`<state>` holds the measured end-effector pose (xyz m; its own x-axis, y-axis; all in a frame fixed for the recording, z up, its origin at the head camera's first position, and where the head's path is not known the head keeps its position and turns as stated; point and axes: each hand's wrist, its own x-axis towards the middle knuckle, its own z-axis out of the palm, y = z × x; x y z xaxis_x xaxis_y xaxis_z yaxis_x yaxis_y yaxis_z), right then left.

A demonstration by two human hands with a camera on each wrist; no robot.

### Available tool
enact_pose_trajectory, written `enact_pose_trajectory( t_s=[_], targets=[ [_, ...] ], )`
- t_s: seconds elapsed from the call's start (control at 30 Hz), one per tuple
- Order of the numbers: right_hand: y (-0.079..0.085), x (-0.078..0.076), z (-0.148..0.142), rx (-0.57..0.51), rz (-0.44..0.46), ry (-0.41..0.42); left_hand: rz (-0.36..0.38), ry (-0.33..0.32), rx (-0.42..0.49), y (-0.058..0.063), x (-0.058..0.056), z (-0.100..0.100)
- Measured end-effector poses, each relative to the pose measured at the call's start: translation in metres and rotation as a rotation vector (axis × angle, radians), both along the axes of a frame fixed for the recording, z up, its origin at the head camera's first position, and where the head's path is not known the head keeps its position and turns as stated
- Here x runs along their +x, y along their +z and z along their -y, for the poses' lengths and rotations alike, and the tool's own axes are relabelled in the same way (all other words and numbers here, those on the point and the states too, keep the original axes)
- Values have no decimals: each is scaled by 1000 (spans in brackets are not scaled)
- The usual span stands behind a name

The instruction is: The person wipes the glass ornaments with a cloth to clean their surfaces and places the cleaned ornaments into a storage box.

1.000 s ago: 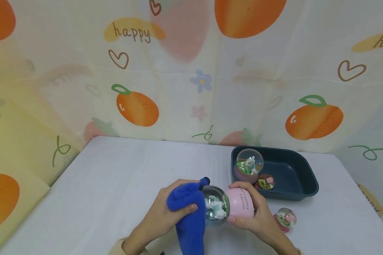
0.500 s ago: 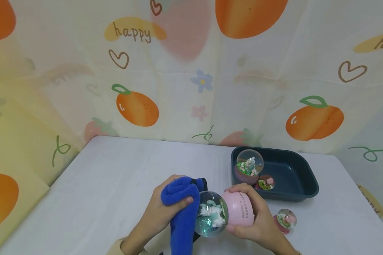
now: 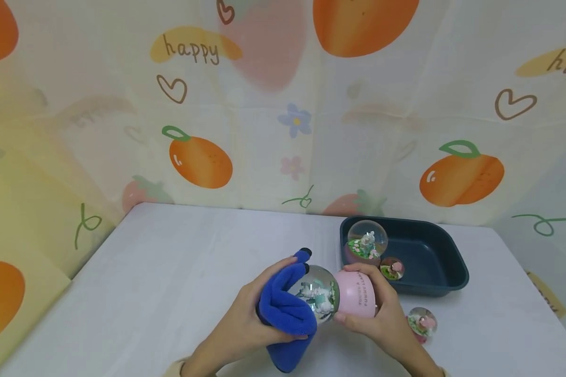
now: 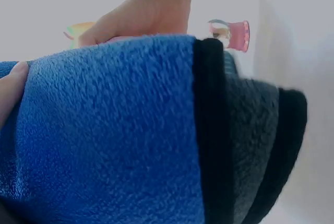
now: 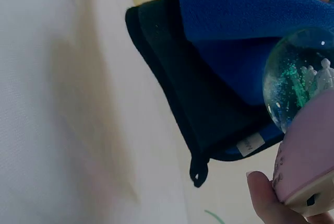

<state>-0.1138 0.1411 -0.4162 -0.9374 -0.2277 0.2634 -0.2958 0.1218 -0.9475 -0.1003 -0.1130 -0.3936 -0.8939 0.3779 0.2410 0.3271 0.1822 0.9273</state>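
My right hand (image 3: 377,303) grips a snow globe by its pink base (image 3: 357,294), with the glass dome (image 3: 322,293) tipped sideways toward the left. White figures and green glitter show inside the dome. In my left hand (image 3: 250,319) is a folded blue cloth (image 3: 287,309), thumb over its fold, and it covers the dome's left side. The right wrist view shows the cloth's dark edging and loop, with the dome (image 5: 297,78) right against the blue pile. Cloth (image 4: 115,130) fills most of the left wrist view and hides the globe there.
At the back right stands a dark blue-green tray (image 3: 426,256) holding a large snow globe (image 3: 367,241) and a small one (image 3: 392,268). Another small snow globe (image 3: 422,323) with a red base sits on the white table (image 3: 179,262), right of my right hand. A fruit-patterned curtain (image 3: 254,157) hangs behind.
The dome dipped toward me and came out from the cloth, then rose again. My left hand has shifted right, and the cloth is now bunched around the dome's left side.
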Motion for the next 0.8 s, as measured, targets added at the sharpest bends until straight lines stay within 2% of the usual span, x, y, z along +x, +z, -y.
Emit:
enact_pose_trajectory(
  t_s=[0.07,0.27,0.47,0.57,0.67,0.8],
  targets=[
    [1,0,0,-11,27,15,-6,3,-7,-1,0,0],
    [4,2,1,-27,75,47,-101,45,-10,-2,1,3],
    [2,4,0,-51,36,75,-130,114,34,-2,3,6],
    [1,4,-1,-57,6,98,-145,115,51,0,2,7],
    [3,5,-1,-42,10,88,-98,70,64,1,0,8],
    [5,8,3,5,31,51,32,-34,36,2,0,7]
  ],
)
